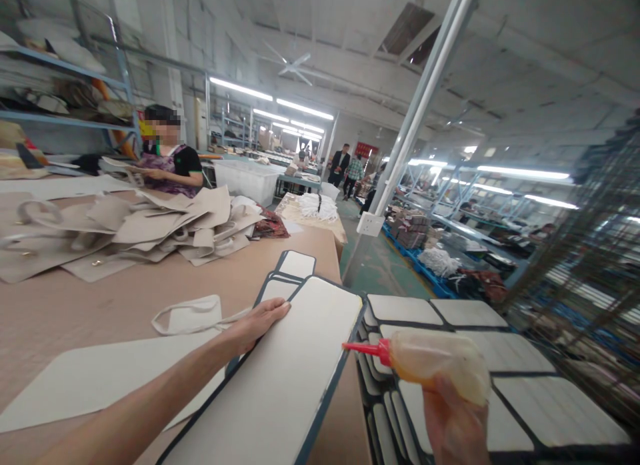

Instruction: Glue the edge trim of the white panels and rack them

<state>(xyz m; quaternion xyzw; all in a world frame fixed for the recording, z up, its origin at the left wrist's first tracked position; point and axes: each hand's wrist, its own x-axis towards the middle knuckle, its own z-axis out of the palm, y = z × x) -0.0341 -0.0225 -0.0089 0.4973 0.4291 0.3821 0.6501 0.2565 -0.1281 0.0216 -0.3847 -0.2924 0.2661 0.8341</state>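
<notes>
My left hand [263, 321] grips the left edge of a long white panel [295, 358] with a dark border, thumb on its top face. The panel is tilted above the table. In my right hand [455, 418] is a squeeze bottle [440, 358] of yellowish liquid, its red nozzle pointing left. The nozzle tip lies at the panel's right edge; whether it touches I cannot tell. Under and beyond the panel lie smaller dark-edged white pieces [296, 263]. A white piece with a strap [193, 316] rests left of my hand.
Beige bag parts [165, 218] are heaped on the brown table [120, 298]. Stacks of dark-edged panels [515, 351] stand at the right. A co-worker [167, 158] handles a piece at the far left. A metal post with a socket box [370, 223] rises beyond the table edge.
</notes>
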